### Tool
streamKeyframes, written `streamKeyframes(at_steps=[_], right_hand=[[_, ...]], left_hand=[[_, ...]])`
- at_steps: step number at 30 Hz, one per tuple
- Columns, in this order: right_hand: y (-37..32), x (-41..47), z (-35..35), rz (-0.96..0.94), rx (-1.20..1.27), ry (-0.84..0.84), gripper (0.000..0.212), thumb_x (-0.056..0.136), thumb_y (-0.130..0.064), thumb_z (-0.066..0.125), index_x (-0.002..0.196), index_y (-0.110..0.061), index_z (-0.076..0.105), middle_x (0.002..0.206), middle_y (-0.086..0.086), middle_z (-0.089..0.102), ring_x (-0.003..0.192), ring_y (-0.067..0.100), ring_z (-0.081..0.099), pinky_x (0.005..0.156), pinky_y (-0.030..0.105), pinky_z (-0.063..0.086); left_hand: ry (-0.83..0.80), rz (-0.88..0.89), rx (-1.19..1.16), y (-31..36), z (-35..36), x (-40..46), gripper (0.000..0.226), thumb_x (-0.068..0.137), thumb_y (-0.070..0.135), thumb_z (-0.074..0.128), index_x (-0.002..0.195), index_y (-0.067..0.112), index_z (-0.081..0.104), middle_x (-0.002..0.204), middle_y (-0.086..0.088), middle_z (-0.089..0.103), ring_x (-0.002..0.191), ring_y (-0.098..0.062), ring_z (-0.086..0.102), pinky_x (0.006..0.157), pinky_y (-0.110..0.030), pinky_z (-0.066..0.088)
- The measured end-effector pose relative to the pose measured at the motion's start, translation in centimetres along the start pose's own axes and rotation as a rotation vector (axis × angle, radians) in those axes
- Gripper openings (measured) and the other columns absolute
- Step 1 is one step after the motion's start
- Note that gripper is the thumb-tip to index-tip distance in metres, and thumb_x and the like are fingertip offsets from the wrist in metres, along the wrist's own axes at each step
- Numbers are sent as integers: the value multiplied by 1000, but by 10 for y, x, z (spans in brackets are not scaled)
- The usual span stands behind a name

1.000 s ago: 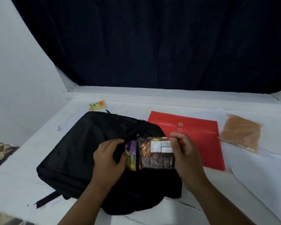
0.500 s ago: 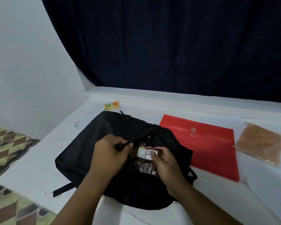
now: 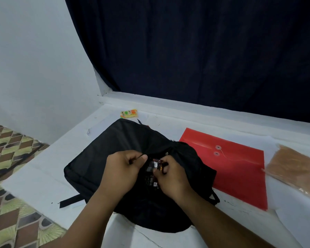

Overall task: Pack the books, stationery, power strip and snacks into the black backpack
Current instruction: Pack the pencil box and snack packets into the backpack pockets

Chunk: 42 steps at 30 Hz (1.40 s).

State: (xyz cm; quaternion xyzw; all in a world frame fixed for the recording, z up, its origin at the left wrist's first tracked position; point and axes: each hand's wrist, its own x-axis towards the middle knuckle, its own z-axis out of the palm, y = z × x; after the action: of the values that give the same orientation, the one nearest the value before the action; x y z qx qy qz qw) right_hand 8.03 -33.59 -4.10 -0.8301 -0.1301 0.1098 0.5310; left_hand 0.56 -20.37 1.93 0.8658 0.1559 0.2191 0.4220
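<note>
Snack packet [image 3: 153, 169] half-hidden inside backpack [image 3: 104, 158], right hand [image 3: 170, 178] gripping it, left hand [image 3: 122, 169] pinching fabric.

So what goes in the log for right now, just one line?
left hand: holds backpack pocket open | right hand: pushing snack packet in | still out: red folder, brown bag
</note>
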Motion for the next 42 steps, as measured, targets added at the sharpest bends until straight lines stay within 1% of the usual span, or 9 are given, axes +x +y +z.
streamKeyframes(at_steps=[3,6,8,12,17,22,25,34,42], right_hand=[[-16,-3,9,192,565,-45,16,93,-12,67,104,-7,55,77,8,63,49,9,57,46,24,48],[-22,-6,13,229,798,-177,13,99,-7,57,112,-6,59,92,5,73,69,5,67,61,20,52],[-19,-10,13,174,718,-247,19,99,0,51,108,-9,66,88,-1,75,75,5,68,67,19,53],[-17,-9,10,159,552,-133,26,92,11,54,87,-10,67,70,1,68,52,4,62,51,19,50],[-19,-6,12,196,588,-145,24,85,18,53,92,0,67,70,5,68,51,7,62,51,18,49],[-6,-3,6,207,527,64,14,84,9,61,92,-1,65,74,15,67,45,15,57,46,26,44],[-4,-5,-5,137,544,226,11,86,8,62,92,-2,63,77,16,67,49,14,60,46,25,48],[-8,-4,-18,-96,375,354,17,88,-5,67,90,-22,65,82,1,70,67,18,67,61,32,54],[-36,32,4,-289,233,330,19,87,-1,66,88,-21,66,78,-10,67,66,9,61,64,17,49]], left_hand=[[2,-6,-30,-2,0,-2,31,90,18,73,59,16,67,52,5,57,51,-2,48,53,-16,39],[1,-7,-51,-2,-1,-3,32,90,16,72,59,12,64,56,-5,56,52,-3,44,54,-19,38],[2,-14,-72,-3,-3,-3,30,90,16,72,61,12,67,58,-8,58,53,-5,46,55,-20,39],[-4,-27,-107,-6,-4,-4,29,92,17,70,64,10,68,60,-9,61,56,-8,50,56,-26,42],[-16,-43,-132,-14,-2,-3,24,92,17,68,69,10,72,67,-12,66,61,-17,59,63,-35,48],[-16,18,-27,-24,0,-5,3,87,28,75,87,32,76,77,16,71,78,-1,66,74,-10,47],[-30,96,190,-39,3,-3,7,86,46,71,92,43,74,97,27,65,104,0,55,96,-28,40],[-153,100,422,-57,11,0,26,79,50,76,103,46,65,108,23,46,113,-7,36,95,-27,18],[-79,104,176,-79,-18,40,25,77,60,62,93,42,69,93,25,66,98,-2,60,96,-43,48]])
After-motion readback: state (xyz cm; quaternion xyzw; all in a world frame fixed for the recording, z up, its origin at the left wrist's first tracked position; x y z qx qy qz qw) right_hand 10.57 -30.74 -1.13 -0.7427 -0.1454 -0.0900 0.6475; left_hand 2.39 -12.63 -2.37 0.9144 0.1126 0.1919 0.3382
